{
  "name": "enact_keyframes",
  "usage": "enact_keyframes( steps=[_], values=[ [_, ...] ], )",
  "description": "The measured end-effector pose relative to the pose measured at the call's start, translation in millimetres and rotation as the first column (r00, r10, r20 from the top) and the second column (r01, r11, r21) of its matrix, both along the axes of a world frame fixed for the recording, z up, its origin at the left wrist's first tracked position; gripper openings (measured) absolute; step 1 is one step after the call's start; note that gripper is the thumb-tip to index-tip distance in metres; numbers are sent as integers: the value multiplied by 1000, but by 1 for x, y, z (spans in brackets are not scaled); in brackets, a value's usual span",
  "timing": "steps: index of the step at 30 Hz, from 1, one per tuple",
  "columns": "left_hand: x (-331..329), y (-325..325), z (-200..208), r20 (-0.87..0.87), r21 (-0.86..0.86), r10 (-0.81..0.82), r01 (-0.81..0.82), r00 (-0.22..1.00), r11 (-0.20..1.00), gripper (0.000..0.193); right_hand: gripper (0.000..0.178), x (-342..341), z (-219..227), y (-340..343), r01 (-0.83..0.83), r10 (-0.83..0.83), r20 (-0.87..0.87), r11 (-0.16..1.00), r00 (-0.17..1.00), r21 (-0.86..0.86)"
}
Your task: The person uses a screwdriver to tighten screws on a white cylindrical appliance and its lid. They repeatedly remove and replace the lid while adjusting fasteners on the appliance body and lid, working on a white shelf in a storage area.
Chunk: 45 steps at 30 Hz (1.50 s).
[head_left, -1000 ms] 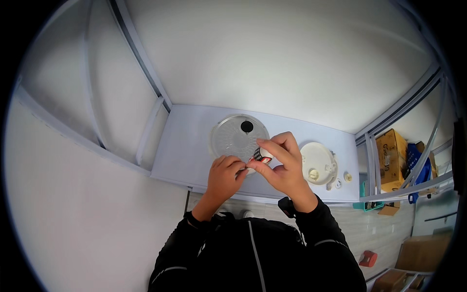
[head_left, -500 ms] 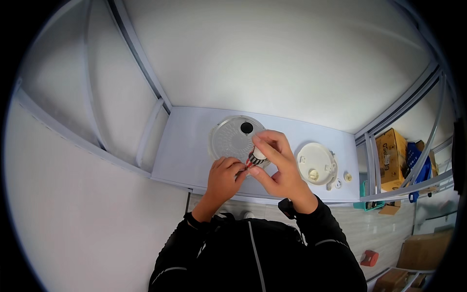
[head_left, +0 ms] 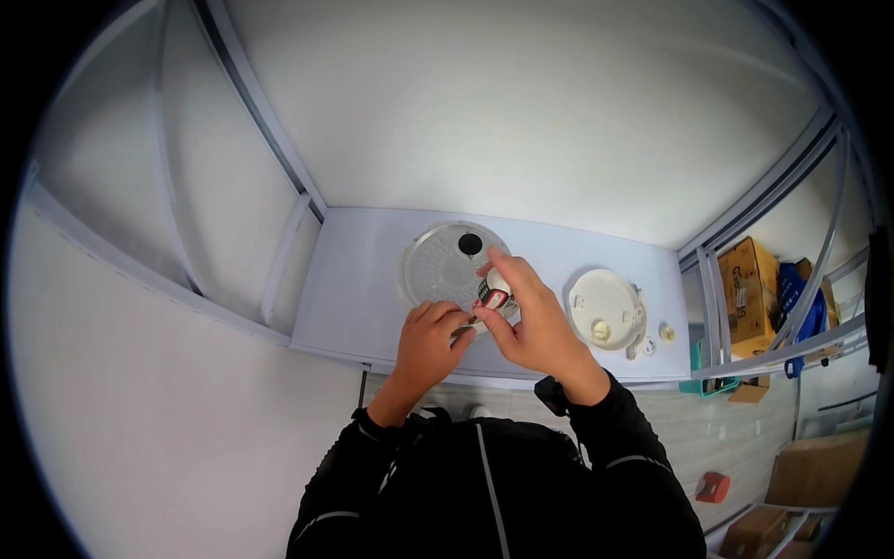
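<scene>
Between the fingers of my right hand (head_left: pixel 537 326) is a short white, black and red cylinder (head_left: pixel 494 296), tilted, its kind unclear. My left hand (head_left: pixel 429 343) is closed beside its lower end, thumb and fingertips pressed together. A small thing seems to be in that pinch, but I cannot make it out. Both hands are over the near edge of a round, clear, patterned cover (head_left: pixel 438 265) on the table, and they hide part of it. A black disc (head_left: pixel 470 244) sits on the cover's far right part.
A white round shallow housing (head_left: pixel 589 303) lies at the table's (head_left: pixel 358 270) right, beside small white parts (head_left: pixel 649 346) and a cream-coloured round piece (head_left: pixel 667 333). Frame posts flank the table. Cardboard boxes (head_left: pixel 747 289), a teal basket (head_left: pixel 710 384) and a red object (head_left: pixel 713 487) are off to the right.
My right hand has turned the cylinder, so its red and black side faces up more. My left hand has stayed nearly still.
</scene>
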<state>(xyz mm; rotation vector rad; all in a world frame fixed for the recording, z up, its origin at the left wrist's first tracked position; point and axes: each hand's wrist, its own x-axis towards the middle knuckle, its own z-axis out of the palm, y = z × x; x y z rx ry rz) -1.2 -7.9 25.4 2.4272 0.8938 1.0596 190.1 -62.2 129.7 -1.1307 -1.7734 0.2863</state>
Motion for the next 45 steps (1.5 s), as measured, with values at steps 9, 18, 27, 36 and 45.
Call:
enact_keyframes(
  steps=[9,18,27,36,45],
  values=[
    [-9,1,6,131,-108,-27,42,991,993,39,78,1,-6,-6,18,-18,-42,1000,999,-2],
    [-29,27,4,87,-13,18,-17,996,1000,30,74,-2,-12,-3,76,-71,-57,993,996,94],
    [-17,42,9,-51,-18,1,-2,999,1000,10,74,-8,-1,-9,88,-89,34,996,995,7],
    [-18,54,18,-123,-33,-27,23,992,999,5,65,-12,-9,-19,212,-191,-267,976,945,55],
    [-52,87,2,-84,-73,-109,102,991,992,3,54,-12,-63,-26,245,-265,-53,937,963,-248]
  ],
)
